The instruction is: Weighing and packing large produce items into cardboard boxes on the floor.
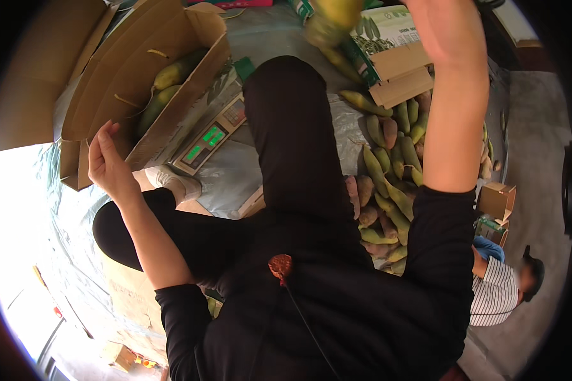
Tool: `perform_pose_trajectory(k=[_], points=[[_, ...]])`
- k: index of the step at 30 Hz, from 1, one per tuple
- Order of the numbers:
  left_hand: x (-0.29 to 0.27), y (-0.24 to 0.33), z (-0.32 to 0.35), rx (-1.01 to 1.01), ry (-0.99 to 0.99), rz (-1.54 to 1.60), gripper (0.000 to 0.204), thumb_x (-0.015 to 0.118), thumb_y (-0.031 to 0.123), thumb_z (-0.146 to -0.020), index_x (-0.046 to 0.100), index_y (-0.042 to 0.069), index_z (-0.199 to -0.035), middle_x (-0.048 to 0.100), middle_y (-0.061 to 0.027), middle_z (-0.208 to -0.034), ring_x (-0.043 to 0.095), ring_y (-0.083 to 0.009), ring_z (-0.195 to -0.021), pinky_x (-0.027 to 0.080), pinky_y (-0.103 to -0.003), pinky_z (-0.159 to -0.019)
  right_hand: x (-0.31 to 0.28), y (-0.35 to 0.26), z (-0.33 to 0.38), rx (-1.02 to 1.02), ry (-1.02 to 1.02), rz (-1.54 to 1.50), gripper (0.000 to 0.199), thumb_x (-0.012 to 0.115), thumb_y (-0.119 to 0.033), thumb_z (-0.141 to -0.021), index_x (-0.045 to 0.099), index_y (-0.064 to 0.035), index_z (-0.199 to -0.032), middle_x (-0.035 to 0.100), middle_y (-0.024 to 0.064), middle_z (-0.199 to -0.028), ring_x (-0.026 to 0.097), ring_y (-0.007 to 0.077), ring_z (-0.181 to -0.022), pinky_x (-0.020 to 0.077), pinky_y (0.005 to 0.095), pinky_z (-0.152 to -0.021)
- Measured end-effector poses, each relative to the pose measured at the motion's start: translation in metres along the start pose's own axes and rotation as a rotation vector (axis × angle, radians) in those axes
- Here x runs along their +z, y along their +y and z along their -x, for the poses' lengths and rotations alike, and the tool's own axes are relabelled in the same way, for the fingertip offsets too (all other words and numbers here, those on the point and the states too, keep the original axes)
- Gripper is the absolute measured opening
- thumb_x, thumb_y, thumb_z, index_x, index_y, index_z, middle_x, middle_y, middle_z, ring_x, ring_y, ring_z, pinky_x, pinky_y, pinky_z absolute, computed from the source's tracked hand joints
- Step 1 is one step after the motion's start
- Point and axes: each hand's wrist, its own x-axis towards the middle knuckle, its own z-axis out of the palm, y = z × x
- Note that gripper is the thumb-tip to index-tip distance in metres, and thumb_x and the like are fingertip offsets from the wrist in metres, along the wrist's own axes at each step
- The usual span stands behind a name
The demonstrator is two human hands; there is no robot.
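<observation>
At the near end of an open cardboard box (190, 76), my left hand (111, 166) has its fingers drawn together, with nothing visible in them. Inside the box lie two large green radishes (179, 71) with thin, curling roots. My right arm reaches far forward to the top edge, where only the base of my right hand (429, 16) shows; its fingers are out of view. Just left of it, a yellow-green radish (335, 14) is smeared by motion, and I cannot tell whether my right hand grips it. Between the box and my knee sits a digital scale (190, 154) with a lit green display.
A pile of green radishes (397, 162) mixed with reddish-brown tubers (362, 188) lies right of my knee. Beyond it stands an open printed carton (397, 38). Small cardboard boxes (496, 201) and another person in a striped shirt (494, 295) are at the far right.
</observation>
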Motion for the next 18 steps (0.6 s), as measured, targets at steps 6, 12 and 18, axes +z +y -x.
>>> perform_pose_trajectory(k=[6,12,18], points=[[-0.001,-0.001,0.003,0.006,0.021,-0.042,0.026,0.051,0.02,-0.094,0.066,-0.001,-0.101,0.067,-0.0087,-0.093,0.06,-0.0131,-0.091,0.045,-0.027,-0.088,-0.035,0.094,0.106,0.413,0.323,0.508,0.027,0.054,-0.023,-0.091,0.062,0.0021,-0.095,0.061,0.0041,-0.086,0.054,0.0109,-0.082,0.0409,0.0262,-0.076],[-0.004,-0.007,0.001,0.022,0.023,-0.023,0.022,0.054,0.017,-0.093,0.066,-0.001,-0.098,0.067,-0.0074,-0.089,0.059,-0.0106,-0.086,0.044,-0.024,-0.082,-0.066,0.207,0.254,0.772,0.666,0.469,0.024,0.056,-0.02,-0.088,0.064,0.0019,-0.096,0.059,0.0027,-0.08,0.053,0.013,-0.073,0.0413,0.0268,-0.067],[0.0,-0.01,0.001,-0.025,0.037,0.038,0.023,0.053,0.017,-0.093,0.066,-0.001,-0.097,0.067,-0.0078,-0.089,0.06,-0.0112,-0.086,0.044,-0.025,-0.083,-0.133,0.267,0.432,1.289,0.988,0.322,0.033,0.053,-0.026,-0.091,0.058,-0.0075,-0.118,0.059,0.0054,-0.104,0.055,0.0214,-0.091,0.0455,0.033,-0.074]])
